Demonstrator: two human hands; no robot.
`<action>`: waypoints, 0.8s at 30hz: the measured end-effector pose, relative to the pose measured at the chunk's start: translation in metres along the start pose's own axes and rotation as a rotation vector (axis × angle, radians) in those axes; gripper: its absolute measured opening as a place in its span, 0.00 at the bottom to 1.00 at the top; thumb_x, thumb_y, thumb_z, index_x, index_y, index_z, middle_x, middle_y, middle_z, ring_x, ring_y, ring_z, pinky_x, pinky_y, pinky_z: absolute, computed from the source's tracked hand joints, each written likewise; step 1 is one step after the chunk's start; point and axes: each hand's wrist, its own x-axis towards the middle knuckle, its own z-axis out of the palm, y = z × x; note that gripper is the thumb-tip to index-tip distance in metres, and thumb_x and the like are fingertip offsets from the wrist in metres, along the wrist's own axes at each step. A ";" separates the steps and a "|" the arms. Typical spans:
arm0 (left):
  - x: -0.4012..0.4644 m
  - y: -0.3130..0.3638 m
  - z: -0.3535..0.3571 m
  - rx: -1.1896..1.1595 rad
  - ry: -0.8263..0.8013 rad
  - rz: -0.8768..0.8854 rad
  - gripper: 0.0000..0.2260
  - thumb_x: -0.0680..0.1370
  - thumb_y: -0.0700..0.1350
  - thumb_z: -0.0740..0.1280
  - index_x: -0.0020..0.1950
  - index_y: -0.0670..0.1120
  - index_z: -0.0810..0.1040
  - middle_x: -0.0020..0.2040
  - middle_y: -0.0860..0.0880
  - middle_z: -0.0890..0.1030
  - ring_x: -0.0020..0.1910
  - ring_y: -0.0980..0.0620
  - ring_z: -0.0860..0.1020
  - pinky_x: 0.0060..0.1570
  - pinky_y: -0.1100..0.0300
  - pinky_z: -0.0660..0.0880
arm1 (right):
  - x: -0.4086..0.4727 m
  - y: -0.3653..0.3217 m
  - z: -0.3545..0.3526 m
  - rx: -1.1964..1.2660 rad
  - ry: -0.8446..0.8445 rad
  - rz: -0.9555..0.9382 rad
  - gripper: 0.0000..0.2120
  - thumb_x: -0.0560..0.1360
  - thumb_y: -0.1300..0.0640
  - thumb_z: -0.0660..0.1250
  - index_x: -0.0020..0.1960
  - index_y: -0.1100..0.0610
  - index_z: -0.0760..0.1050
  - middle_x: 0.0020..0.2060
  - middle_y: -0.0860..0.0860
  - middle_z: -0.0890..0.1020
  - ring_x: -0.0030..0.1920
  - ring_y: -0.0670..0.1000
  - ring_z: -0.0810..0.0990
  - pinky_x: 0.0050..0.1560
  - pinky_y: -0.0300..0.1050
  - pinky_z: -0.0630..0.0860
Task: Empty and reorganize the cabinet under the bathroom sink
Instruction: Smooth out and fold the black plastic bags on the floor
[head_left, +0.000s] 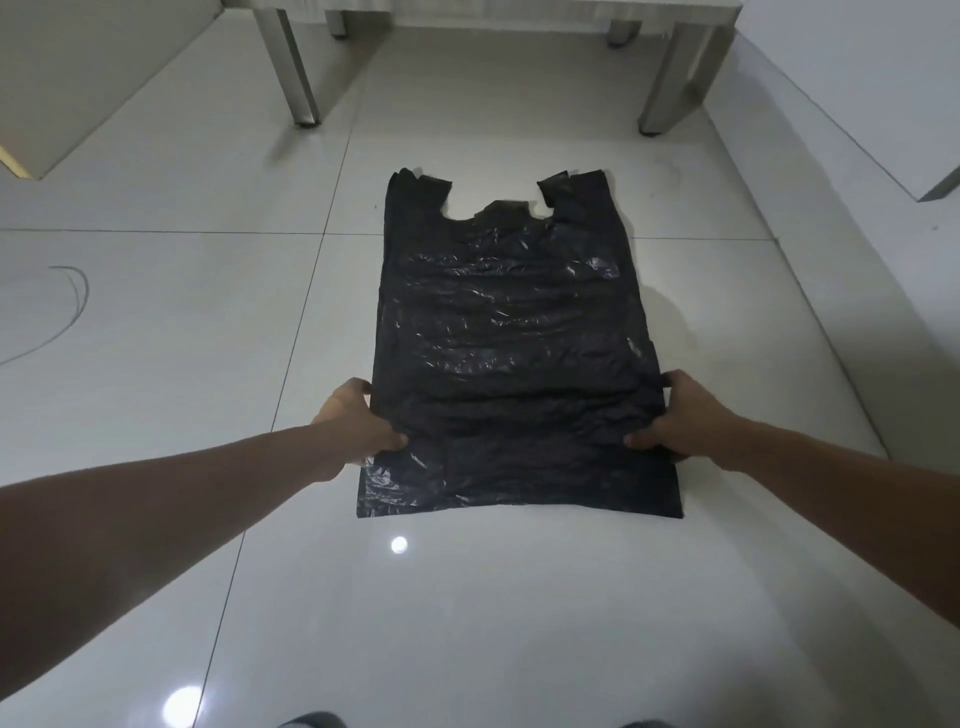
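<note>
Glossy pale floor tiles (156, 312) fill the head view, with grey grout lines and two ceiling-light reflections near the bottom. At the top edge stand the metal legs (298, 73) of a raised cabinet or vanity; an open white cabinet door (78, 78) angles in at upper left, and another panel edge shows at far right.

A black plastic carrier bag (514, 332) lies flat on the floor in the middle of the view. Its long axis runs straight away from the person, with the two handle loops at the far end, toward the cabinet legs, and the sealed bottom edge nearest the person.

The left hand (358, 421) holds the bag's left edge and the right hand (680, 415) holds its right edge, both low on the bag, just above the near end. On each side the thumb lies on top of the plastic and the fingers curl under the edge, so each grip is closed on the bag. The hands sit level with each other, equally near it.

The likely next move is a fold or a smoothing stroke along the bag's length.

No brand, label or writing can be read anywhere.
</note>
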 end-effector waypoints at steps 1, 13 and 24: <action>-0.002 -0.003 -0.001 0.028 -0.031 0.003 0.39 0.67 0.34 0.76 0.73 0.46 0.62 0.53 0.41 0.79 0.46 0.41 0.82 0.44 0.47 0.82 | -0.002 0.004 0.001 -0.025 -0.012 -0.005 0.43 0.65 0.62 0.80 0.71 0.54 0.58 0.58 0.57 0.74 0.56 0.60 0.77 0.45 0.56 0.82; -0.015 -0.027 0.007 0.316 0.168 0.118 0.35 0.72 0.36 0.71 0.75 0.46 0.59 0.54 0.42 0.79 0.52 0.42 0.78 0.50 0.51 0.78 | -0.022 0.025 0.005 -0.228 0.075 -0.132 0.48 0.68 0.59 0.78 0.76 0.58 0.50 0.45 0.58 0.79 0.44 0.55 0.77 0.39 0.43 0.73; 0.015 0.045 0.034 0.993 0.244 0.835 0.29 0.81 0.57 0.52 0.79 0.47 0.50 0.80 0.47 0.45 0.78 0.48 0.41 0.76 0.47 0.41 | 0.021 -0.054 0.029 -0.734 0.403 -0.755 0.30 0.78 0.44 0.61 0.75 0.56 0.61 0.76 0.55 0.62 0.75 0.59 0.61 0.74 0.58 0.60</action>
